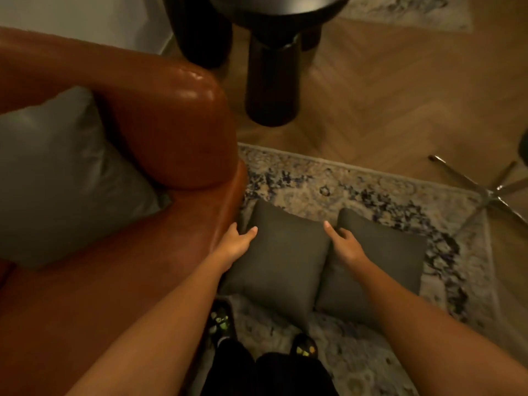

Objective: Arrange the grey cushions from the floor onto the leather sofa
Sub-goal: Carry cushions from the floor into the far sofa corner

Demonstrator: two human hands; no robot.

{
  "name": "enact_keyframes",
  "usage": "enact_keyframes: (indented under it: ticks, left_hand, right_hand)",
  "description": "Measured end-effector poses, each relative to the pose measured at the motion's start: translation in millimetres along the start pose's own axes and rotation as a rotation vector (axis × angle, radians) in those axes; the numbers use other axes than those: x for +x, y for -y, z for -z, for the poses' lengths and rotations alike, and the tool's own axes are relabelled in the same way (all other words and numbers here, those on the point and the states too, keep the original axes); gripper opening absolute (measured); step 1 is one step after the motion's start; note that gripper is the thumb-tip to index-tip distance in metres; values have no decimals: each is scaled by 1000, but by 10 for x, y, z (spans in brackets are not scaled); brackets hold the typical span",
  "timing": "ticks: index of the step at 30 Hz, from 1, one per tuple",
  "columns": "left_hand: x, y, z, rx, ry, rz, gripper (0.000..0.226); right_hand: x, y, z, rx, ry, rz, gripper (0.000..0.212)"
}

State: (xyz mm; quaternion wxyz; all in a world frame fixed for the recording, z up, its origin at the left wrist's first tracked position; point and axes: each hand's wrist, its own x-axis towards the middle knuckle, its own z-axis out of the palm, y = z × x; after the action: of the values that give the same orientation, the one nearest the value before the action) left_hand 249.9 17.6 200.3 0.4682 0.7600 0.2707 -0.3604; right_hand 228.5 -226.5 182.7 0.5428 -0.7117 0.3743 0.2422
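Reaching down with left hand (237,241) and right hand (344,244) spread wide at either side of the nearer grey cushion (281,261) on the patterned rug (371,184) — empty, apparently to lift it onto the leather sofa (171,132).

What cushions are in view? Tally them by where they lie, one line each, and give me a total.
Grey cushions on the rug: 2, the left one between the left hand and right hand, the right one beside it.
Grey cushions on the leather sofa: 1, leaning in the corner by the armrest.
Total: 3
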Motion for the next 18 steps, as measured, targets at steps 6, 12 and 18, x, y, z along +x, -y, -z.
enact_keyframes:
  ticks: [6, 12, 18]
  left_hand:
    - [341, 178, -387, 80, 46, 54, 78]
    - [1005, 451, -531, 180, 38, 85, 75]
    - [1698, 807, -628, 232, 38, 126, 79]
  right_hand:
    - [336, -534, 100, 22, 30, -127, 83]
    - [856, -1063, -219, 162, 59, -266, 91]
    - [1584, -1746, -529, 312, 86, -331, 119]
